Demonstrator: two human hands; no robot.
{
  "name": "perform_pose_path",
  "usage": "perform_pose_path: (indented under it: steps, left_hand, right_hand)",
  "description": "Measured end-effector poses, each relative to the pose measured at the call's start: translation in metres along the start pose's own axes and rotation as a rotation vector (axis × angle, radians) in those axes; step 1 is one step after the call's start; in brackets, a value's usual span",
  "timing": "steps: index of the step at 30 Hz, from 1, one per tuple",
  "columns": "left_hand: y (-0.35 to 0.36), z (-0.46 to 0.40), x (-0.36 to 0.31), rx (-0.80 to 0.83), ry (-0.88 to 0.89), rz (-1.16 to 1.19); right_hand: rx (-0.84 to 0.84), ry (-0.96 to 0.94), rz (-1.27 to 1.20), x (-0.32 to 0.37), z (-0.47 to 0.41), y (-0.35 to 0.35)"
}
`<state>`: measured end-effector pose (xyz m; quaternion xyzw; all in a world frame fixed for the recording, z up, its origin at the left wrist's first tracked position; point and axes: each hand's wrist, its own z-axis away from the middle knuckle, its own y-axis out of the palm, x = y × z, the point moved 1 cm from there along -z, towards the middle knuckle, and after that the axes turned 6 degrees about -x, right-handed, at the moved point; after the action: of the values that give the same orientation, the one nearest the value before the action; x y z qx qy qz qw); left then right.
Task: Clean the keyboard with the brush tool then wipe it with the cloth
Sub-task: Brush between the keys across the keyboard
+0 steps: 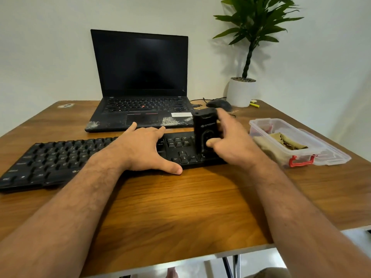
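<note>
Keyboard [60, 157] flat on desk [180, 197], left hand [144, 149] spread flat on it; right hand [230, 141] grasping brush tool [204, 133] upright over right-end keys; risk: hard strokes pop keycaps

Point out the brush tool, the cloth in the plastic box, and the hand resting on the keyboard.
brush tool [203, 127]: head view, on the upper front of its black body.
cloth [285, 140]: head view, on the folded tan fabric inside the box.
left hand [143, 146]: head view, on the back of the hand.

"ThinkPad" logo on the laptop [140, 109] palm rest; keyboard [60, 157] legends too blurred.
</note>
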<state>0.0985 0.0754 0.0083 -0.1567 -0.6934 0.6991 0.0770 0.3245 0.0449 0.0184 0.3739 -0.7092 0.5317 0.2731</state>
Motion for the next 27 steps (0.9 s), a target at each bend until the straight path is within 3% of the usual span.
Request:
perform_pose_path:
  steps: [3,10,16,27]
  left_hand:
    - [0.000,0.000,0.001,-0.003,-0.005,0.008]
    - [0.001,-0.001,0.002,0.002,-0.014,0.013]
    - [0.000,0.000,0.004,0.005,-0.019,0.032]
    - [-0.001,0.004,0.000,-0.018,-0.034,0.052]
  right_hand:
    - [0.030,-0.011,-0.028,-0.004,-0.002,0.001]
    - [-0.094,0.041,0.011,-0.024,-0.003,-0.034]
    - [0.062,-0.049,-0.032,-0.002,0.002,-0.005]
    - [-0.020,0.018,-0.008,-0.017,0.001,-0.037]
